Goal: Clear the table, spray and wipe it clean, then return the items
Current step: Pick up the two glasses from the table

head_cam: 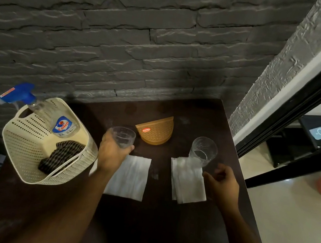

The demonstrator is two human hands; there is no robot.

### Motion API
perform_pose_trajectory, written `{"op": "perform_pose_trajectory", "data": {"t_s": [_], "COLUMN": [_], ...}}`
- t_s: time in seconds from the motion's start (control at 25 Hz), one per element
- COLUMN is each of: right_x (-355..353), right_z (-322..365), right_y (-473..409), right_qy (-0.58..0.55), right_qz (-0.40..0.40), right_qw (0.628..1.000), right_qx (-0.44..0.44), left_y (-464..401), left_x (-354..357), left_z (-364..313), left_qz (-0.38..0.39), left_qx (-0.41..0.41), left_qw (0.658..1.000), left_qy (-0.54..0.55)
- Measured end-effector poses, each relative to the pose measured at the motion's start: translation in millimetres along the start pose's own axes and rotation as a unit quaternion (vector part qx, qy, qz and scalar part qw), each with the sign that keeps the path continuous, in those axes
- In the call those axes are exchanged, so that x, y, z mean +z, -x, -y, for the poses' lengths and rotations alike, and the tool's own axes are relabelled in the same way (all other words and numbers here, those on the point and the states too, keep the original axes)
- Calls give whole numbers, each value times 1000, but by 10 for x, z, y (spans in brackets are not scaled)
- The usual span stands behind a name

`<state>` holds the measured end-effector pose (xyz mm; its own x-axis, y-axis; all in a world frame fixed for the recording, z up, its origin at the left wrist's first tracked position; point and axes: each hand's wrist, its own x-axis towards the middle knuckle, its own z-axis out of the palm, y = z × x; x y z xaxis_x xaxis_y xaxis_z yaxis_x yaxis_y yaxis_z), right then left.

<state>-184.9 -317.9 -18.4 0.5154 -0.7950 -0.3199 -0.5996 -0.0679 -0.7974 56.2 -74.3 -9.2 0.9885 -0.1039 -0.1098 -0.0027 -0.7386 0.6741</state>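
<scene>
My left hand (110,151) has its fingers curled round a glass (123,137), gripping it just left of the holder (155,130), the brown half-round piece sitting mid-table (160,225). My right hand (222,181) hovers right and nearer than the holder, fingers loosely bent, holding nothing, just beside the second glass (203,151). That glass stands on the far corner of the right napkin (187,180). The left napkin (129,176) lies flat, nearer than the holder, partly under my forearm. Far left of the holder, the basket (27,143) carries the spray bottle (32,106) and a dark striped cloth (60,155).
</scene>
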Motion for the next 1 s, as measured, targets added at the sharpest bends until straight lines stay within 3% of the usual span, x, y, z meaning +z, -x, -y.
{"op": "perform_pose_trajectory", "data": {"t_s": [0.16, 0.28, 0.52, 0.68, 0.88, 1.0], "right_x": [93, 198, 301, 267, 421, 780], "right_z": [91, 144, 128, 213, 483, 845], "right_y": [-286, -462, -526, -571, -276, 143], "right_qy": [-24, 24, 23, 46, 42, 23], "right_qz": [41, 68, 39, 62, 59, 112], "right_qw": [999, 996, 997, 995, 987, 974], "right_qx": [-23, -46, -68, -65, -147, -194], "left_y": [467, 717, 967, 1101, 1275, 1390], "left_x": [-79, -145, -332, -452, -639, -877], "left_z": [14, 36, 144, 164, 319, 521], "left_qz": [-2, -2, -8, -8, -18, -47], "left_qx": [8, -2, -22, -32, -32, -27], "left_qw": [999, 998, 994, 988, 985, 983], "left_qy": [51, 66, 105, 149, 168, 174]}}
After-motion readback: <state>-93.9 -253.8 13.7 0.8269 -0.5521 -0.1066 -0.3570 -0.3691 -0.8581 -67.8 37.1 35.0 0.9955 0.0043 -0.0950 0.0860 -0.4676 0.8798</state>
